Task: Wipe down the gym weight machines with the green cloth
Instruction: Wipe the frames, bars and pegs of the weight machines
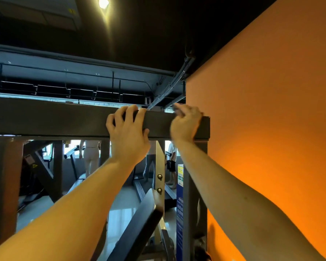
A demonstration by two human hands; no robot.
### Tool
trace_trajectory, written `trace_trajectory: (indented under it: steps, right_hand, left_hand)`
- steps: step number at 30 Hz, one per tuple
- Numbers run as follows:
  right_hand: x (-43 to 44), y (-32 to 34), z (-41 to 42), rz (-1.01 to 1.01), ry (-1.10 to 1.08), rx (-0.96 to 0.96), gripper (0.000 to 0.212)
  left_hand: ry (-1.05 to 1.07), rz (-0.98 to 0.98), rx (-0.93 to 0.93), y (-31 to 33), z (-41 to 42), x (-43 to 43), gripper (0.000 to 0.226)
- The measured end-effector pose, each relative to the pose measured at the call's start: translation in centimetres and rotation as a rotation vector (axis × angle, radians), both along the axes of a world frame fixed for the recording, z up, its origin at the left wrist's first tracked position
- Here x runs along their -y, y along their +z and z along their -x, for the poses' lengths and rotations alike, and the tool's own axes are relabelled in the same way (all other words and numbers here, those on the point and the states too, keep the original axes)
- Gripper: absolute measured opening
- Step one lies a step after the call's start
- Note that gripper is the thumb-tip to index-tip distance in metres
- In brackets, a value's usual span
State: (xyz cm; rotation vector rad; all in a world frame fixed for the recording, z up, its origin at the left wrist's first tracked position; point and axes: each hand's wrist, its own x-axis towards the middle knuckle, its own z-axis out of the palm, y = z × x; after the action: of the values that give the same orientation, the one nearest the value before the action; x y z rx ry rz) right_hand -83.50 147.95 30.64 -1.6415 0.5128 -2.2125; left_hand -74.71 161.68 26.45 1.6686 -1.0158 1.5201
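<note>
An orange wall (271, 110) rises on my right. Above me the ceiling (158, 34) is dark, with one bright lamp (103, 2) and grey pipes (170, 85). Beyond lie a glossy pale floor (120, 213), what may be treadmills (139, 189), and two people (91, 157) standing.

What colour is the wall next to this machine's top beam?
Plain orange. The wall shows best in the head view, right of the dark beam.

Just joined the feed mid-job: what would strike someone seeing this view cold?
Both hands reach up to the dark crossbeam of the machine frame at mid-picture: the left hand grips its top edge, and the right hand, blurred, sits near the beam's end. A glowing orange wall fills the right side, and a ceiling light shines at the top.
</note>
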Motion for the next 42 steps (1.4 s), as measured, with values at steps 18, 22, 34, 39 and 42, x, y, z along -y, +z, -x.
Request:
trace_trajectory:
  steps: [18, 22, 34, 39, 42]
  right_hand:
    - [-0.6, -6.4, 6.2, 0.054, 0.250, -0.416, 0.019]
    - [-5.5, -10.7, 6.2, -0.047, 0.580, -0.486, 0.015]
    - [-21.6, -27.8, 5.9, -0.452, 1.117, -0.737, 0.044]
    - [-27.7, -33.9, 3.8, -0.359, 1.148, -1.004, 0.061]
    - [-31.7, -36.7, 2.4, -0.358, 1.170, -1.113, 0.052]
  left_hand:
    - [0.107, -0.307, -0.244, 0.2, 3.4, -2.9, 0.075]
    - [0.016, -0.298, -0.337, -4.6, 5.4, -6.1, 0.064]
    - [-0.604, -0.143, -1.313, -23.7, 8.5, -22.5, 0.032]
    - [-0.356, -0.277, -1.312, -28.9, 6.8, -31.1, 0.026]
    - [-0.282, -0.277, -1.420, -32.0, 4.1, -36.6, 0.022]
